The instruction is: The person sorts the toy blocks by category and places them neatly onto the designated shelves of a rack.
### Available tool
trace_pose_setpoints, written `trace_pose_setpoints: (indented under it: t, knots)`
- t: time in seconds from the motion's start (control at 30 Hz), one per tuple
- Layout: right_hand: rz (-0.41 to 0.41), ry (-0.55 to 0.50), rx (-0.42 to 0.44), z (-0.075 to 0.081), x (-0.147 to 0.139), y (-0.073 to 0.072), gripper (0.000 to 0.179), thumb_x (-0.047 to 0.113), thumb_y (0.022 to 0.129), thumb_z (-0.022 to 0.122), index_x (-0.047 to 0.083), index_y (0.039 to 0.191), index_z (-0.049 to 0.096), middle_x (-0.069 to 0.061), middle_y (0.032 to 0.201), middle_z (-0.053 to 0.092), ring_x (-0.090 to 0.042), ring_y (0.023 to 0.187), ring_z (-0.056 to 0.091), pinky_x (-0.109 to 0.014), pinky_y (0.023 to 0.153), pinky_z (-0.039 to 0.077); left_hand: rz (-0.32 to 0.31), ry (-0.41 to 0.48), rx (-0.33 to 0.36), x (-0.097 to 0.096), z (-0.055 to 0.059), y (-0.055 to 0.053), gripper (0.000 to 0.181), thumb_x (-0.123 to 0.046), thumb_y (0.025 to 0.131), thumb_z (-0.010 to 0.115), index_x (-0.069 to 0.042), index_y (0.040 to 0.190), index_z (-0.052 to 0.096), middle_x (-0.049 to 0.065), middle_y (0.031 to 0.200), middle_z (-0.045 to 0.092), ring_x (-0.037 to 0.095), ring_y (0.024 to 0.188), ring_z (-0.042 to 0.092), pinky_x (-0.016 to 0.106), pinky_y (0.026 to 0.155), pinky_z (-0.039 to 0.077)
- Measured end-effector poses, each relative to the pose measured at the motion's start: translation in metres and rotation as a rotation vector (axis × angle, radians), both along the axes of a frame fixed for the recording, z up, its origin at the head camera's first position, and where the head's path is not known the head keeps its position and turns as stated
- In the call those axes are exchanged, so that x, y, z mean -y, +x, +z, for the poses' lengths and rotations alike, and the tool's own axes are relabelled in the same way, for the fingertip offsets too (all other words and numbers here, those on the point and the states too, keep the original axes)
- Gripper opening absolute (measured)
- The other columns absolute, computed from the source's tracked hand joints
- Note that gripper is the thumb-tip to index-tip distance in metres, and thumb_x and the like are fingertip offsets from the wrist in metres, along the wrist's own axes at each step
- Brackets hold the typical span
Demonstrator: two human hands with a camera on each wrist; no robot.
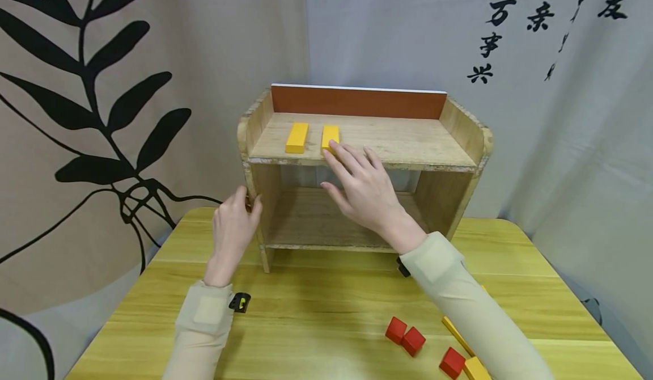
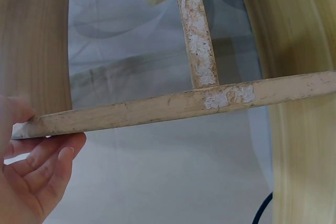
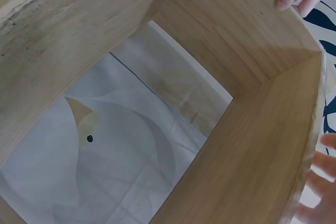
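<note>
A small two-level wooden shelf (image 1: 403, 136) with a brown back strip stands on the table. My left hand (image 1: 232, 232) grips the front edge of its left side panel; in the left wrist view, thumb and fingers lie on opposite faces of that panel (image 2: 131, 111). On the upper board lie two yellow blocks, the left one (image 1: 297, 138) lying by itself. My right hand (image 1: 362, 187) reaches over the board's front edge, its extended fingertips at the near end of the right block (image 1: 330, 133), partly hiding it. In the right wrist view the fingers (image 3: 326, 165) show beside the board's edge.
On the wooden table (image 1: 306, 312), two red cubes (image 1: 413, 341) lie close together. Another red cube (image 1: 452, 363) sits near yellow blocks (image 1: 476, 368), partly hidden by the right sleeve (image 1: 479, 306). Curtains with a leaf print and lettering hang behind the shelf.
</note>
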State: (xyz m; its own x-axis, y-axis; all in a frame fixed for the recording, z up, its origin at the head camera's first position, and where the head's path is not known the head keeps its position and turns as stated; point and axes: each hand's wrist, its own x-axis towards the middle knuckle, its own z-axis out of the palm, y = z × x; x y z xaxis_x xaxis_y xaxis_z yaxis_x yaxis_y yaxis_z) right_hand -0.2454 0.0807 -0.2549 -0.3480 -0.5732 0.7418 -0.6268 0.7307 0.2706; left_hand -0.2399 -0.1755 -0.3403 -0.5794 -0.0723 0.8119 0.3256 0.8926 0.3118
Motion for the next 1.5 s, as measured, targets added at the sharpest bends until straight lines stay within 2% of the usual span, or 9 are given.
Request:
trace_pose_setpoints:
  t: [0.17, 0.33, 0.6, 0.77, 0.97, 1.13, 1.23, 1.4, 1.5]
  knots:
    - [-0.010, 0.018, 0.043, 0.001, 0.001, -0.001, 0.051, 0.037, 0.094, 0.054, 0.010, 0.137, 0.050, -0.009, 0.143, 0.050, -0.028, 0.128, 0.050, -0.052, 0.107, 0.037, -0.005, 0.002, 0.004, 0.000, -0.001, 0.000, 0.021, -0.011, 0.088, 0.062, 0.002, 0.074, 0.053, 0.015, 0.056, 0.057, 0.030, 0.043, 0.053, 0.038, 0.039, 0.041]
    - [0.004, 0.015, 0.033, 0.000, 0.000, -0.001, 0.049, 0.033, 0.094, 0.055, 0.010, 0.137, 0.051, -0.009, 0.143, 0.049, -0.027, 0.129, 0.049, -0.051, 0.107, 0.037, -0.005, 0.001, -0.001, 0.000, -0.002, 0.000, 0.021, -0.011, 0.088, 0.062, 0.002, 0.074, 0.054, 0.016, 0.057, 0.058, 0.031, 0.045, 0.055, 0.039, 0.040, 0.042]
    - [0.152, -0.026, -0.132, -0.011, -0.017, 0.010, 0.034, 0.022, 0.094, 0.056, 0.007, 0.124, 0.061, -0.012, 0.129, 0.061, -0.028, 0.117, 0.058, -0.047, 0.102, 0.043, -0.004, -0.004, -0.020, 0.000, -0.002, 0.000, 0.021, -0.012, 0.087, 0.064, 0.003, 0.075, 0.054, 0.016, 0.057, 0.058, 0.032, 0.044, 0.055, 0.039, 0.040, 0.042]
    - [0.248, -0.008, -0.139, -0.024, -0.037, 0.020, 0.033, 0.024, 0.099, 0.046, 0.006, 0.119, 0.064, -0.012, 0.122, 0.065, -0.028, 0.112, 0.061, -0.043, 0.097, 0.047, 0.000, -0.012, -0.036, 0.000, -0.002, -0.001, 0.022, -0.011, 0.087, 0.064, 0.003, 0.074, 0.053, 0.016, 0.055, 0.056, 0.031, 0.042, 0.054, 0.039, 0.038, 0.041]
    - [0.326, 0.014, -0.031, -0.046, -0.066, 0.028, 0.030, 0.021, 0.095, 0.055, 0.006, 0.118, 0.065, -0.010, 0.119, 0.067, -0.028, 0.110, 0.061, -0.041, 0.093, 0.049, -0.006, -0.006, -0.027, 0.001, -0.002, -0.001, 0.023, -0.012, 0.087, 0.064, 0.003, 0.074, 0.053, 0.015, 0.055, 0.056, 0.031, 0.042, 0.054, 0.038, 0.038, 0.041]
    - [0.307, 0.007, 0.111, -0.069, -0.097, 0.033, 0.033, 0.026, 0.098, 0.048, 0.007, 0.119, 0.065, -0.009, 0.119, 0.066, -0.025, 0.110, 0.060, -0.038, 0.092, 0.047, -0.011, -0.008, -0.015, 0.002, -0.001, 0.000, 0.023, -0.012, 0.087, 0.063, 0.003, 0.074, 0.053, 0.015, 0.055, 0.056, 0.030, 0.042, 0.053, 0.037, 0.038, 0.041]
    - [0.293, -0.012, 0.222, -0.085, -0.120, 0.033, 0.029, 0.022, 0.094, 0.057, 0.008, 0.119, 0.064, -0.007, 0.118, 0.066, -0.023, 0.109, 0.059, -0.035, 0.093, 0.045, -0.015, -0.008, -0.007, 0.002, 0.000, 0.000, 0.022, -0.012, 0.088, 0.063, 0.004, 0.075, 0.054, 0.015, 0.055, 0.056, 0.029, 0.042, 0.053, 0.036, 0.037, 0.040]
    - [0.294, -0.087, 0.364, -0.114, -0.157, 0.033, 0.032, 0.007, 0.083, 0.068, 0.006, 0.115, 0.064, -0.008, 0.113, 0.066, -0.021, 0.105, 0.060, -0.016, 0.099, 0.039, -0.017, -0.003, -0.003, 0.002, 0.000, -0.001, 0.022, -0.011, 0.088, 0.063, 0.004, 0.075, 0.055, 0.015, 0.055, 0.056, 0.030, 0.042, 0.053, 0.036, 0.038, 0.040]
    - [0.248, -0.124, 0.430, -0.129, -0.176, 0.036, 0.038, -0.001, 0.077, 0.071, 0.005, 0.114, 0.065, -0.007, 0.111, 0.068, -0.020, 0.101, 0.062, -0.007, 0.098, 0.037, -0.017, -0.004, -0.004, 0.001, 0.000, -0.001, 0.022, -0.011, 0.088, 0.062, 0.003, 0.074, 0.054, 0.015, 0.055, 0.056, 0.029, 0.042, 0.053, 0.036, 0.038, 0.040]
